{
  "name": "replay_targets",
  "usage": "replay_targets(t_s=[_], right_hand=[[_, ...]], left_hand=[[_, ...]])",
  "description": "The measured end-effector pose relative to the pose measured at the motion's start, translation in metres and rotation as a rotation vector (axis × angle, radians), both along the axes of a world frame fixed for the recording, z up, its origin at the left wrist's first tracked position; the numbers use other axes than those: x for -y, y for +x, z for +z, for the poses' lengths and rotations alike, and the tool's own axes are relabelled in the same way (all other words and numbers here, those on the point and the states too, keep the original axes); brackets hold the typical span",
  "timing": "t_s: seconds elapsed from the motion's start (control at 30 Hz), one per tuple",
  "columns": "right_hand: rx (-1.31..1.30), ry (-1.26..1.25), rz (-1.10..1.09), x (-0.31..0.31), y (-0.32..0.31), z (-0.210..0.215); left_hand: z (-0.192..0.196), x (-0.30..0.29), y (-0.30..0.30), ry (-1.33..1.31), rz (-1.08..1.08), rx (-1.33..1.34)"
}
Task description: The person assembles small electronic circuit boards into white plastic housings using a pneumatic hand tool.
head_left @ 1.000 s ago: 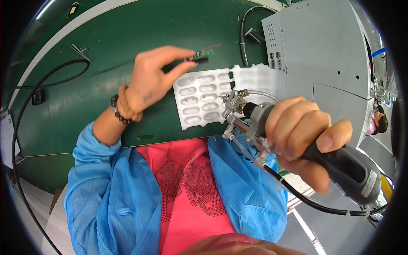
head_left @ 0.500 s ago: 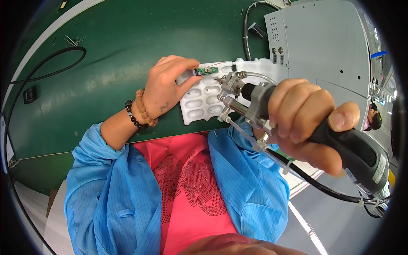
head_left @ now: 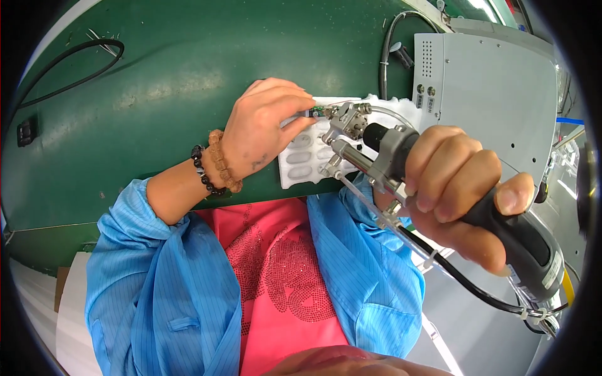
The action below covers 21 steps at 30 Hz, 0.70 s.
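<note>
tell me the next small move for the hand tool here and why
Probably ease the tool's metal tip the last bit onto the small green part. The left hand pinches that part over the white blister tray, and the right hand grips the black handle with the tip right beside it. Whether they touch cannot be told.

Electronics assembly workshop: green-matted worktop, grey equipment box, cabled power tool, white moulded parts tray, blue work coat.
</note>
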State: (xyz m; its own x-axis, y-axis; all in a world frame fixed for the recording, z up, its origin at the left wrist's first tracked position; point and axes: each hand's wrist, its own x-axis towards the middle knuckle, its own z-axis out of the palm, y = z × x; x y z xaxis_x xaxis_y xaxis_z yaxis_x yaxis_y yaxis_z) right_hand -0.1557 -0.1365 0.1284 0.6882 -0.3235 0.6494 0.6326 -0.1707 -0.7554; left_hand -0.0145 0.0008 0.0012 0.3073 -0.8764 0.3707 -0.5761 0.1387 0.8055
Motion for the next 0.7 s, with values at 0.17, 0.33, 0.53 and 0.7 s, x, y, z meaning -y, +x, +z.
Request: replay_targets(t_s=[0.17,0.33,0.53,0.7], right_hand=[[-0.006,0.012,0.000,0.005,0.000,-0.004],[-0.038,-0.004,0.024,0.003,0.007,-0.002],[-0.081,0.025,0.033,0.001,0.015,-0.004],[-0.065,0.036,-0.046,0.001,0.003,0.008]], left_hand=[[0.001,0.003,-0.001,0.025,-0.011,0.003],[0.000,0.003,-0.001,0.027,-0.026,-0.019],[-0.003,0.003,0.003,0.020,-0.044,-0.035],[0.002,0.009,-0.002,0.011,-0.084,-0.071]])
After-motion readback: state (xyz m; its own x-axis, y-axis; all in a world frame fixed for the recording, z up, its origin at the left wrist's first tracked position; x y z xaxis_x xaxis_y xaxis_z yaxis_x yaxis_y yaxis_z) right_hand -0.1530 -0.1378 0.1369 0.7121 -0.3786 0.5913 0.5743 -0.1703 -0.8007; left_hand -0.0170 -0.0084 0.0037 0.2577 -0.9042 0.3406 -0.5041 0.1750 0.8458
